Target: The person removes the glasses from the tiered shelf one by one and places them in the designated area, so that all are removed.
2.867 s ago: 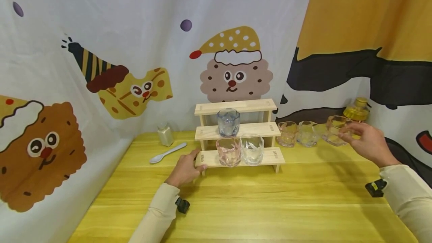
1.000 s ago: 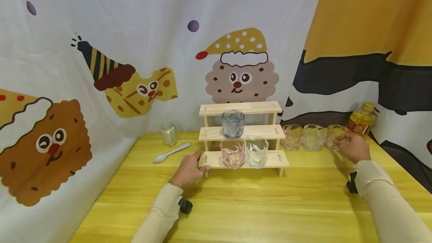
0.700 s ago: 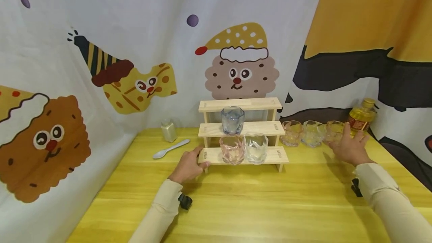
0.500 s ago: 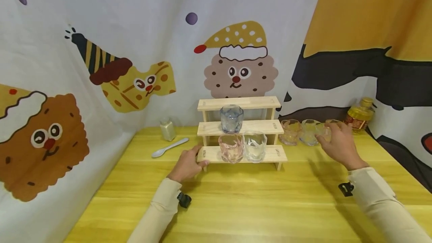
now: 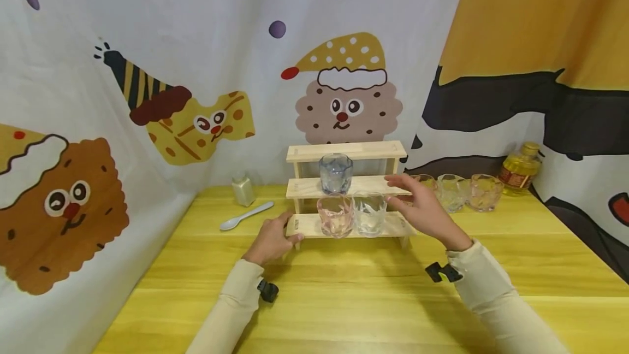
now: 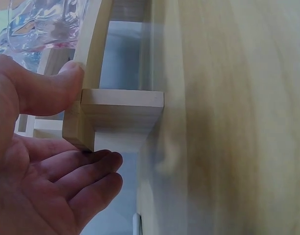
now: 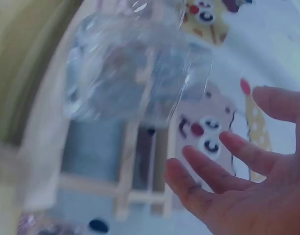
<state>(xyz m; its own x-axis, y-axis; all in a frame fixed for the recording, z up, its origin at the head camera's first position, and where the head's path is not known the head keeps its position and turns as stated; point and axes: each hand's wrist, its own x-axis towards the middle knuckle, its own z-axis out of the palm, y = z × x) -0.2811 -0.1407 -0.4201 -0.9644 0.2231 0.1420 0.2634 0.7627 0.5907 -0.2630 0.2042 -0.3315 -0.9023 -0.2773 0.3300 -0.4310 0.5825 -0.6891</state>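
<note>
A three-step wooden display stand [image 5: 346, 151] stands against the cloth backdrop. My left hand [image 5: 272, 239] pinches the left end of its lowest step; in the left wrist view the thumb [image 6: 66, 85] presses the board and the other fingers lie at its end. On that step, a pink glass [image 5: 336, 216] sits beside a clear glass [image 5: 369, 213]; a blue glass [image 5: 336, 173] is on the middle step. My right hand [image 5: 425, 212] hovers at the stand's right side, fingers spread and holding nothing. In the right wrist view the clear glass [image 7: 120, 73] is close to its fingers.
Right of the stand, a pale bluish glass [image 5: 452, 193] and a pinkish glass [image 5: 485, 193] line up with another pink glass [image 5: 425, 182], partly behind my right hand. An oil bottle [image 5: 520, 169] stands beyond. At left are a small jar [image 5: 243, 189] and a white spoon [image 5: 247, 216].
My right hand has set the pinkish glass down at the row's right end, let go, and moved left to the stand. My left hand keeps its hold on the step.
</note>
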